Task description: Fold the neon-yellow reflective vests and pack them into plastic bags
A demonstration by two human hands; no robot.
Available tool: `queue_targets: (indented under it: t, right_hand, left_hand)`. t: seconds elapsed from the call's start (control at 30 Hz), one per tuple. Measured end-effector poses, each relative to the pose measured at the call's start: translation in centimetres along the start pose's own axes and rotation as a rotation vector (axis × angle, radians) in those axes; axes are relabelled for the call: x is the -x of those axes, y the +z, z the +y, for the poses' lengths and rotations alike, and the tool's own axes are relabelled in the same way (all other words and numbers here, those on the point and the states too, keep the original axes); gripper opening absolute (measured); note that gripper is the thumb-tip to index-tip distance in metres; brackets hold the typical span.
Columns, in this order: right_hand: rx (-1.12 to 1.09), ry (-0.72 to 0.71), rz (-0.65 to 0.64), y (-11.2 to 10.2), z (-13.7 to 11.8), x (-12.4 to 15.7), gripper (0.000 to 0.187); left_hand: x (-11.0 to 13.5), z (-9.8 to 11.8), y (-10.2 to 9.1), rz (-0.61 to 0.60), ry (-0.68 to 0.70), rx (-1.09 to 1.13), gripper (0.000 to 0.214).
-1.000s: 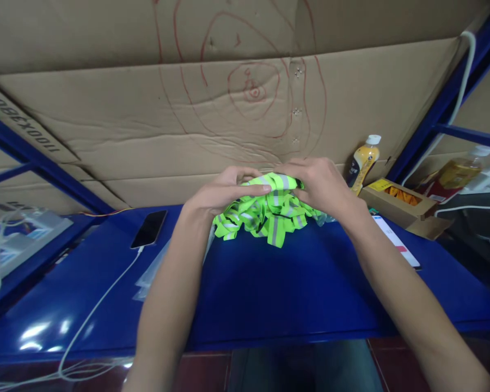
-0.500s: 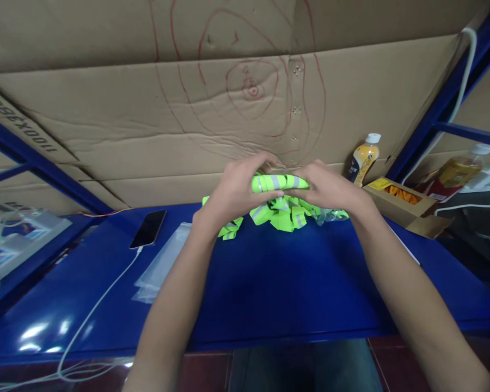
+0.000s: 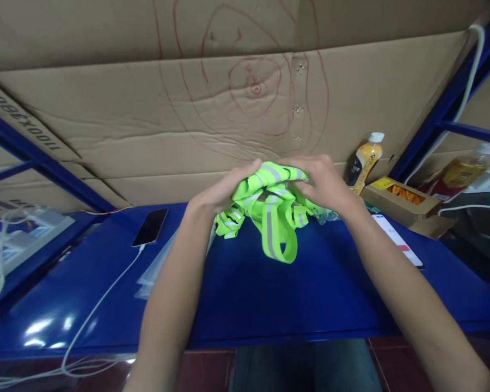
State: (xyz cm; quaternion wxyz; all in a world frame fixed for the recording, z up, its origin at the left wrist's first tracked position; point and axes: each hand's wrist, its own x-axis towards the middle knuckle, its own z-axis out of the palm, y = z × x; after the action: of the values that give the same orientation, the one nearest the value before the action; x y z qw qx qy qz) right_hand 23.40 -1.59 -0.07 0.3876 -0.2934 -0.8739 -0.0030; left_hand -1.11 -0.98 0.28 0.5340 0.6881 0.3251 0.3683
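Observation:
Between my two hands is a bundle of neon-yellow reflective strap [image 3: 269,188] with a grey stripe along it. My left hand [image 3: 231,188] is wrapped round the bundle's left side, its fingers mostly hidden behind. My right hand [image 3: 320,177] grips the right side, thumb below and fingers over the top. One wide loop of the strap droops toward me above the blue table [image 3: 245,305]. More crumpled neon strap [image 3: 231,222] lies on the table under and beside the bundle, partly covered by my hands.
Clear plastic bags [image 3: 157,269] and a charging phone [image 3: 150,227] lie left. On the right are a lit phone [image 3: 398,242], an open cardboard box [image 3: 404,201] with orange contents and a yellow drink bottle [image 3: 364,163]. A cardboard panel [image 3: 118,109] with red rings stands behind.
The strap, compact and rolled before, is looser now, and a loop has dropped down toward me. My left hand has shifted lower on its side. The phone at right now shows its lit screen.

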Motion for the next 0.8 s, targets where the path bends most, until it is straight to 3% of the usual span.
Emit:
queue_targets:
  t: [0.1,0.2,0.3,0.4,0.63,0.8]
  right_hand:
    - [-0.047,0.05,0.003,-0.4,0.0,-0.1,0.036]
    - [-0.106,0.162,0.001,-1.0,0.0,-0.2,0.017]
    - [-0.232,0.233,-0.02,-1.4,-0.1,-0.2,0.026]
    - [-0.406,0.312,-0.031,-1.6,-0.2,-0.2,0.037]
    - [-0.777,0.525,0.14,-0.3,0.1,-0.3,0.051]
    - [-0.917,0.583,0.097,-0.2,-0.4,-0.6,0.051]
  left_hand:
    - [0.0,-0.1,-0.3,0.124,0.11,-0.049,0.054]
    - [0.0,-0.3,-0.6,0.173,0.215,-0.098,0.061]
    - [0.2,-0.3,-0.6,0.114,0.268,-0.125,0.071]
    - [0.7,0.1,-0.5,0.076,0.234,-0.151,0.075]
    - [1.4,1.8,-1.9,0.003,0.137,-0.594,0.04]
    - [1.7,1.7,-2.8,0.011,0.068,-0.757,0.044]
